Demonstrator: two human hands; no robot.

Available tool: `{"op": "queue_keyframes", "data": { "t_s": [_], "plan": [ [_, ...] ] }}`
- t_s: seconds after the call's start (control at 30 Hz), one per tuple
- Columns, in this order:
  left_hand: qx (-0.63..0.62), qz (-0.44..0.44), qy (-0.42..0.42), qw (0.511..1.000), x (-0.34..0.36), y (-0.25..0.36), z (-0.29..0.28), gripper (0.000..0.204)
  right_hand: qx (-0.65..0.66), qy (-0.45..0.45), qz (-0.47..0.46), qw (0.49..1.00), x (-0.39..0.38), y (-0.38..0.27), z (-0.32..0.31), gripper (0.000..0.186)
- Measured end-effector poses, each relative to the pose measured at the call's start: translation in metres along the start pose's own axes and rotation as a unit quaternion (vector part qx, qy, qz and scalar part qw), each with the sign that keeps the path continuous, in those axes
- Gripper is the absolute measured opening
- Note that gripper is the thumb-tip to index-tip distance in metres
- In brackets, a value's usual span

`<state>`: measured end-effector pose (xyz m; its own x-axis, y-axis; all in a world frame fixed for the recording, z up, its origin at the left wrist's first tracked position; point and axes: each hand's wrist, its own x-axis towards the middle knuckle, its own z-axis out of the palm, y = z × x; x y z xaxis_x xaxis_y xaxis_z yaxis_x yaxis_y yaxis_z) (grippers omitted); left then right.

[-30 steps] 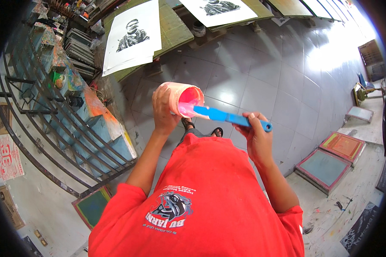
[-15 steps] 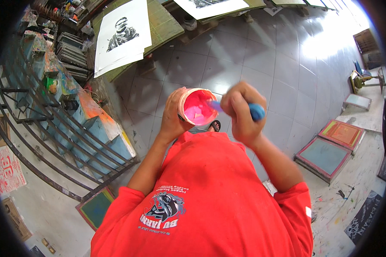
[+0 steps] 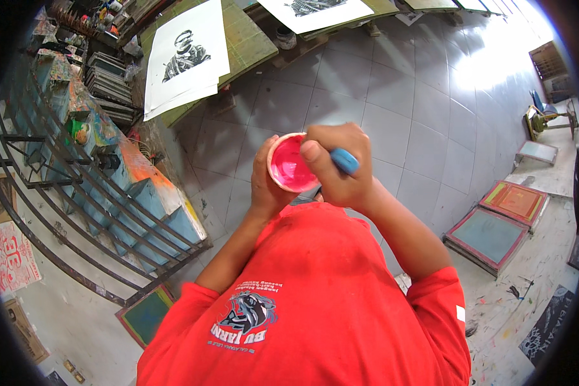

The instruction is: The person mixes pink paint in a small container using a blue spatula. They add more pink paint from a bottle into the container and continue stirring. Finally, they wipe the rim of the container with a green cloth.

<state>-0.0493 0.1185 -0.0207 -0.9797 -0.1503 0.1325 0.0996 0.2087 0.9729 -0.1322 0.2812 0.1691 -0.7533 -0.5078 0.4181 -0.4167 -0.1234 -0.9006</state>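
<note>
Cupping the open tub (image 3: pixel 272 170) by its side, the left hand (image 3: pixel 264 185) holds it just beyond the red shirt (image 3: pixel 321 276); the right hand (image 3: pixel 344 185) is clenched round a blue handle (image 3: pixel 345 161) (far end hidden); the tub looks light and stiff, likely slippery where pink paint (image 3: pixel 289 166) coats it, so best gripped by its outer wall

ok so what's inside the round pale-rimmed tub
Glossy bright-pink paste shows inside the round pale-rimmed tub. The right hand, gripping a blue-handled tool, covers part of the opening, hiding the tool's far end.
</note>
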Motion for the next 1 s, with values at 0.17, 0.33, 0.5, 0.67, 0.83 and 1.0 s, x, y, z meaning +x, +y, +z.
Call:
{"op": "queue_keyframes", "data": {
  "t_s": [0.17, 0.33, 0.5, 0.67, 0.83, 1.0],
  "plan": [
    [0.187, 0.069, -0.011, 0.980, 0.001, 0.017, 0.002, 0.100, 0.210, 0.084, 0.090, 0.970, -0.003, 0.005, 0.019, 0.042],
    [-0.066, -0.038, -0.082, 0.994, 0.009, 0.059, 0.001, 0.067, 0.023, 0.019, 0.042, 0.999, 0.011, -0.014, 0.012, 0.046],
    [0.025, 0.018, -0.132, 0.991, 0.004, 0.029, -0.018, 0.049, 0.155, 0.074, 0.021, 0.985, 0.033, -0.009, 0.040, 0.046],
    [0.002, 0.008, -0.079, 0.997, 0.005, 0.061, -0.026, 0.067, 0.123, 0.030, 0.036, 0.991, 0.026, -0.017, 0.026, 0.047],
    [0.159, 0.029, -0.039, 0.986, -0.001, 0.045, -0.018, 0.096, 0.176, 0.061, -0.003, 0.982, 0.038, -0.013, 0.039, 0.044],
    [0.118, -0.005, -0.169, 0.979, 0.009, 0.070, -0.047, 0.092, 0.224, -0.054, 0.068, 0.971, 0.031, -0.024, 0.016, 0.045]
  ]
}}
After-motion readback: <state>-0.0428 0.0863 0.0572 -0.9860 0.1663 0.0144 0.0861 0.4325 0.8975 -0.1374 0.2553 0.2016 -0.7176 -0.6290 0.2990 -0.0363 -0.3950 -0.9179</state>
